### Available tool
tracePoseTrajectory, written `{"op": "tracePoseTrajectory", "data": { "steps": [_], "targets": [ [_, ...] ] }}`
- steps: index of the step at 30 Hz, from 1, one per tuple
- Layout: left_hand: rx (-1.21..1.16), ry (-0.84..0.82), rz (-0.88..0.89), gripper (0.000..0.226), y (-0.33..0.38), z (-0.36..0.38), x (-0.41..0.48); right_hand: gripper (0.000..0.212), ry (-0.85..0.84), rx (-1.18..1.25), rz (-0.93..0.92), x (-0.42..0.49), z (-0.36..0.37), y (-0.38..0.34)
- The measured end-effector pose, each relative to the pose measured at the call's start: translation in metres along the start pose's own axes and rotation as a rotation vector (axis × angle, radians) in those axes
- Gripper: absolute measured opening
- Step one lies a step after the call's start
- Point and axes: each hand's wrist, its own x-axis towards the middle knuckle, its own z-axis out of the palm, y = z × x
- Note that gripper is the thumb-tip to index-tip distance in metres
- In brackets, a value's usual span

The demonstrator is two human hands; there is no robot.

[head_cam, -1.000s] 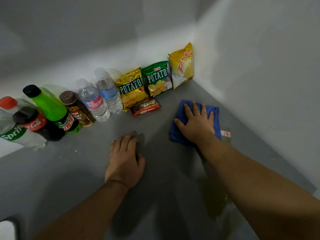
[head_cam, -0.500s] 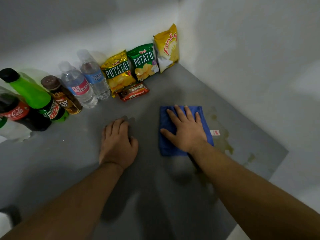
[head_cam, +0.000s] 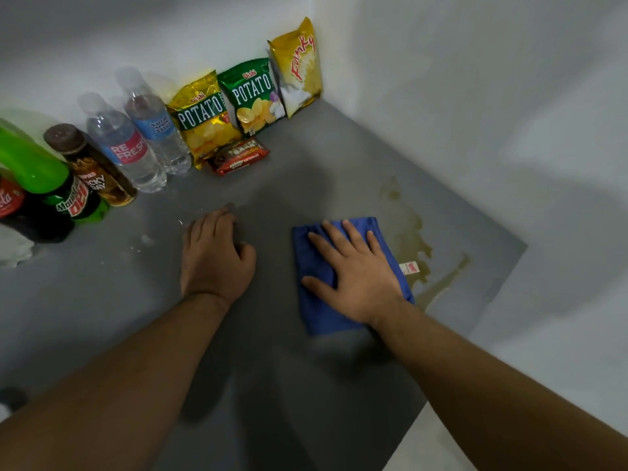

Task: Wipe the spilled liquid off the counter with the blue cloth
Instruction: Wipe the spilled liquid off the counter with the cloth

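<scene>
Wiping under way: the blue cloth [head_cam: 317,314] is pressed flat to the grey counter [head_cam: 306,185] by the right hand [head_cam: 356,277].

The right hand's fingers [head_cam: 334,237] are spread wide over the folded cloth, apparently so that pressure is shared across it. The yellowish spill [head_cam: 413,239] is seen just beside the cloth's right edge, largely unwiped, trailing toward the wall. The left hand [head_cam: 214,256] is laid palm-down on bare counter, fingers loosely together, gripping nothing, probably for support. Bottles [head_cam: 136,144] and snack bags [head_cam: 251,96] are lined against the back wall, well clear of the liquid.
</scene>
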Motion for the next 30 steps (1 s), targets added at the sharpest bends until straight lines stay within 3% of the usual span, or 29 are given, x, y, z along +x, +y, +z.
{"op": "tracePoseTrajectory", "data": {
  "steps": [5,13,17,22,30],
  "targets": [
    [-0.027,0.002,0.038,0.041,0.001,-0.002,-0.001,0.084,-0.020,-0.021,0.121,0.019,0.004,-0.026],
    [-0.099,-0.074,0.097,0.037,0.012,-0.019,-0.020,0.078,0.014,0.059,-0.020,-0.079,0.014,-0.045],
    [-0.142,-0.086,0.172,0.037,0.027,-0.022,-0.062,0.081,-0.018,0.004,0.055,-0.076,0.004,-0.021],
    [-0.158,-0.149,0.145,0.040,0.038,-0.015,-0.098,0.079,-0.027,-0.026,0.146,-0.060,0.007,-0.042],
    [-0.062,-0.159,0.165,0.039,0.042,-0.011,-0.105,0.073,-0.041,0.041,0.026,-0.141,0.013,-0.032]
  ]
}}
